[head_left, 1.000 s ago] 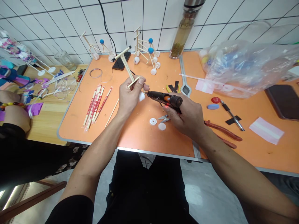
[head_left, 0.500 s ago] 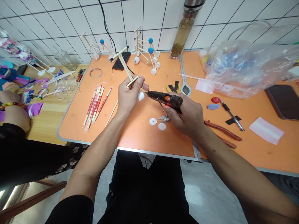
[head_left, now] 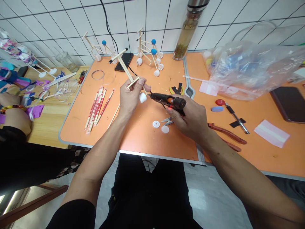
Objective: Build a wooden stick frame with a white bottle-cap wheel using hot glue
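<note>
Between the fingers of my left hand (head_left: 131,97) is a frame of joined wooden sticks (head_left: 125,67), its black-tipped crossbar pointing away from me. A white round piece (head_left: 142,97) shows just below those fingers, at the end of a stick. My right hand (head_left: 192,117) grips a black hot glue gun (head_left: 166,99) with a small red light. Its nozzle points left, close to the stick end by my left fingertips; whether it touches I cannot tell. Under the glue gun lie two white discs, one ringed (head_left: 156,124) and one plain (head_left: 165,129), beside scissor blades (head_left: 167,121).
Wrapped chopsticks (head_left: 96,109) lie left on the orange table (head_left: 138,140). Finished-looking stick models with blue balls (head_left: 153,51) stand along the wall near a tea bottle (head_left: 186,36). Right are red-handled pliers (head_left: 227,133), a pen (head_left: 237,118) and a plastic bag (head_left: 252,70). Another person's arm (head_left: 16,117) rests left.
The stick frame in my left hand has shifted and tilted slightly left, and the white round piece has turned a little. My right hand and the glue gun have barely moved.
</note>
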Demonstrator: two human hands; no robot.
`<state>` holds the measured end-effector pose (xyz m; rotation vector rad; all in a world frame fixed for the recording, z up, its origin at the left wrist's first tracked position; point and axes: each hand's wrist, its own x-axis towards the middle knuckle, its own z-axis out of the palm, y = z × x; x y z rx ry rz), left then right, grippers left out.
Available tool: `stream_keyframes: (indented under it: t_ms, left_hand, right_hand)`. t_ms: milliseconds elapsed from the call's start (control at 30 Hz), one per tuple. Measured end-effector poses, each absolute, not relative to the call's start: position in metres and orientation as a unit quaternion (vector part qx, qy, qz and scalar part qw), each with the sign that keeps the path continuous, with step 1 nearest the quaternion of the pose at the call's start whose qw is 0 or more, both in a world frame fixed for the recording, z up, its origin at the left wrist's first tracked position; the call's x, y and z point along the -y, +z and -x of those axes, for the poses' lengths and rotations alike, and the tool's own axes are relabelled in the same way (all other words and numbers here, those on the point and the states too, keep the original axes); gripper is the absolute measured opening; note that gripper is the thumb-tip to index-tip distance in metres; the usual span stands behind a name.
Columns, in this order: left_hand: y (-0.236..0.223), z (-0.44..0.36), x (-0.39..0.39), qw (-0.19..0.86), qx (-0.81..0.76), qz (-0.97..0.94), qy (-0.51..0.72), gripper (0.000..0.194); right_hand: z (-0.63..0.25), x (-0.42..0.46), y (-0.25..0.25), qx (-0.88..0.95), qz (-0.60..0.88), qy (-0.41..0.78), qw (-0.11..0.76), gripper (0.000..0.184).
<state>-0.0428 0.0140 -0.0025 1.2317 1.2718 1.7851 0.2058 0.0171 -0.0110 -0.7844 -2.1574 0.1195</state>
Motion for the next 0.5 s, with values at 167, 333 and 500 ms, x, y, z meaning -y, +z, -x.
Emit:
stream_keyframes:
  t_ms: [167,333,500]
  left_hand:
    - [-0.0039,0.0452,-0.0153,0.312,-0.484,-0.453,0.680,0.064]
    - [-0.0050,0.0471,-0.0176,0.317,-0.480,-0.445,0.687,0.063]
    - [-0.0056,0.0457,-0.0179,0.331,-0.476,-0.438,0.687,0.063]
  right_hand:
    - [-0.2061,-0.0175,-0.0100,0.858,0.308,0.045,0.408,0.036]
    - [-0.2062,-0.0185,-0.0123,0.851,0.303,0.029,0.427,0.037]
    - [-0.2065,-0.0188,-0.0139,0.852,0.308,0.032,0.423,0.038]
